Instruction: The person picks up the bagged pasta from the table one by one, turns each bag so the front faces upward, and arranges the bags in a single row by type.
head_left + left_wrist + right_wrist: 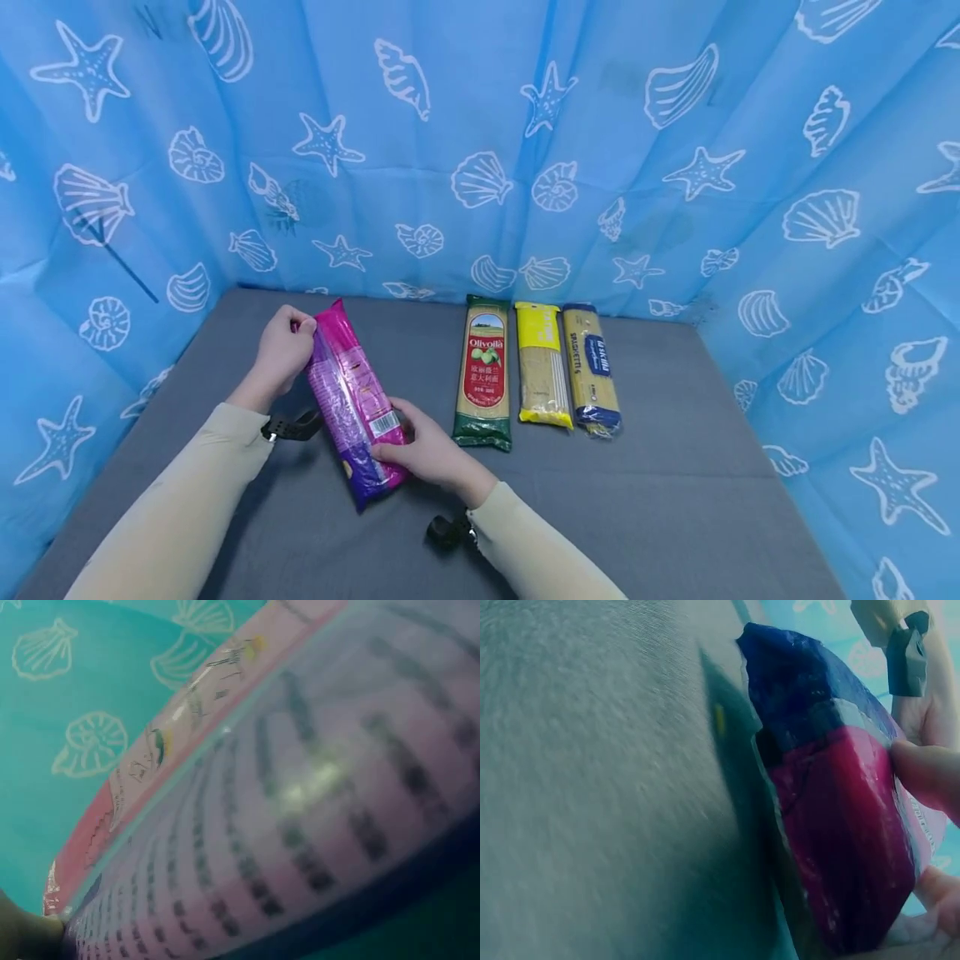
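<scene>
Your left hand (283,348) pinches the far, crimped end of the long pink and purple plastic pasta packet (352,402), fingers curled over its top seam, while your right hand (424,450) grips the near end, thumb laid across the face beside the barcode and fingers wrapped under the edge. The packet is at the left-centre of the grey felt tabletop (675,500), tipped up on one long edge rather than lying flat, as the right wrist view also shows. Its long axis runs from near you away toward the blue seashell-print backdrop (480,125), the far end leaning slightly left, the dark purple near end pointing back at you. The film looks slick, so a loose pinch at the seam could let the far end drop and twist; squeezing hard mid-length could snap the strands inside. To the right, well apart, lie a green and red pasta packet (483,375), a yellow packet (542,365) and a blue-labelled spaghetti packet (592,368), side by side; swinging the near end rightward could knock the green one askew.
</scene>
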